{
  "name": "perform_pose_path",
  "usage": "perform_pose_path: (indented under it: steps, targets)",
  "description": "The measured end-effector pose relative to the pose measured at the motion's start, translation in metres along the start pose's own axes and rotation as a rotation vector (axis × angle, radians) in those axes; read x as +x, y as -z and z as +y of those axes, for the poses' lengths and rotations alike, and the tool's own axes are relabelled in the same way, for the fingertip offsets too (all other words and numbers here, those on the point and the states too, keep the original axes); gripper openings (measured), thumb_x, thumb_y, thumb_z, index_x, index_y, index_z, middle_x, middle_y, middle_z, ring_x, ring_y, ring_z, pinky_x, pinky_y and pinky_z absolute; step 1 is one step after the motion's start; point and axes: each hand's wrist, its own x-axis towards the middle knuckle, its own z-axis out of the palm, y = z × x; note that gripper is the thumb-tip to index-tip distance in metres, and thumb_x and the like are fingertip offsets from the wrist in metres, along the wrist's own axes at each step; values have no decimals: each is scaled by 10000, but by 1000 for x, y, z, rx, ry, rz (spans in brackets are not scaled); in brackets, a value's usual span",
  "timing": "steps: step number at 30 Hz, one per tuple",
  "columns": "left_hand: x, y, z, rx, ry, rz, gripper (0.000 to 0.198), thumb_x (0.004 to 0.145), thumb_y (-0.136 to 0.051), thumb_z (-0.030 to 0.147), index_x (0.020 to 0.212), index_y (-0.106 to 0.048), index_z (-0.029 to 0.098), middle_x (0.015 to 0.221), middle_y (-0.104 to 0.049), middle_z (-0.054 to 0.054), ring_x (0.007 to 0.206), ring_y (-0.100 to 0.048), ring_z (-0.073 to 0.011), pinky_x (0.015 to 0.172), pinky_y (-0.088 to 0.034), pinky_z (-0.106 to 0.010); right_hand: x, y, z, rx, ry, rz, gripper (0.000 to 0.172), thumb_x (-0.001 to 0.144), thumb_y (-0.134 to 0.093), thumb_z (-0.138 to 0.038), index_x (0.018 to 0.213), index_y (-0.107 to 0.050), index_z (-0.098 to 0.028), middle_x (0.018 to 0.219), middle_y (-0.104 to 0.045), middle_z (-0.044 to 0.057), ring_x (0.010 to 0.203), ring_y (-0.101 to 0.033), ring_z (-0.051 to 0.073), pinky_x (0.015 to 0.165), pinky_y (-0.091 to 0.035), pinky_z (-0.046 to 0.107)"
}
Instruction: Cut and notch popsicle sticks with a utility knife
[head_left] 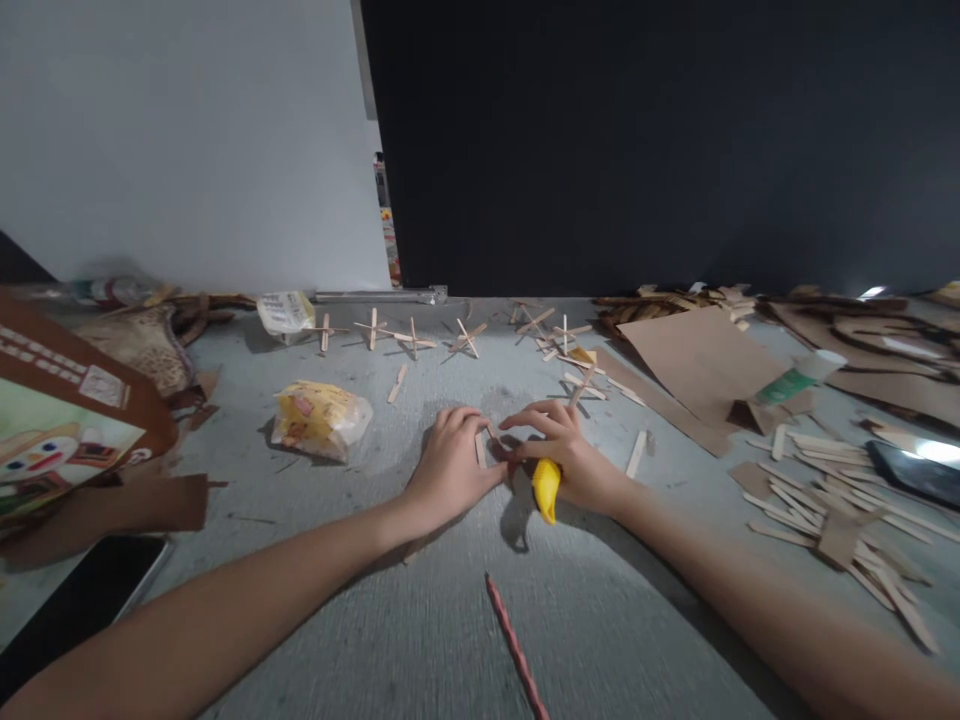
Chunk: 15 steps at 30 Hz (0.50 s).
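My left hand (450, 462) rests on the grey table, thumb and fingers closed around a short pale craft stick (481, 448). Close beside it, my right hand (561, 450) brings its thumb and index finger to the same spot; whether they touch the stick I cannot tell. A bright yellow, curved, tapering object (547, 490) sticks out from under the right palm, gripped by the other fingers. Just beyond the right knuckles stands a wooden stick (583, 384), its lower end hidden. A twisted reddish pencil-like rod (514, 645) lies in front of both hands.
Crossed-stick pieces (414, 338) line the back. Loose craft sticks (817, 500), cardboard (697, 360), a green-and-white glue stick (802, 377) and a phone (919, 465) are right. Left are a yellow plastic packet (319, 418), a brown printed bag (75, 410) and a dark phone (82, 610).
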Motion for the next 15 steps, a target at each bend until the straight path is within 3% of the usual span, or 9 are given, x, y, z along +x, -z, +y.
perform_pose_path:
  steps: [2, 6, 10, 15]
  targets:
    - [0, 0, -1, 1, 5, -3, 398, 766, -892, 265, 1116, -711, 207, 1272, -666, -110, 1287, -573, -329, 1106, -489, -515, 0, 0, 1, 13, 0, 14, 121, 962, -706, -215, 928, -812, -262, 1317, -709, 109, 1200, -519, 344, 971, -423, 536]
    - [0, 0, -1, 4, -10, -3, 392, 762, -886, 232, 1110, -707, 210, 1282, -660, -105, 1283, -572, -323, 1113, -486, -507, 0, -1, 2, -9, -22, 3, 172, 948, -738, -220, 1084, -818, -286, 1356, -694, 112, 1211, -505, 347, 973, -420, 526]
    - [0, 1, 0, 12, 5, -8, 398, 769, -886, 252, 1121, -705, 203, 1279, -665, -110, 1282, -573, -325, 1099, -496, -509, 0, -2, 2, 8, -24, 4, 77, 943, -752, -245, 948, -824, -272, 1322, -706, 109, 1191, -517, 341, 975, -419, 518]
    - [1, 1, 0, 12, 0, -11, 408, 766, -872, 228, 1137, -703, 205, 1297, -662, -109, 1291, -570, -324, 1108, -488, -515, 0, -1, 1, -10, -26, 3, 144, 938, -748, -210, 1040, -821, -280, 1331, -703, 111, 1192, -524, 335, 973, -429, 510]
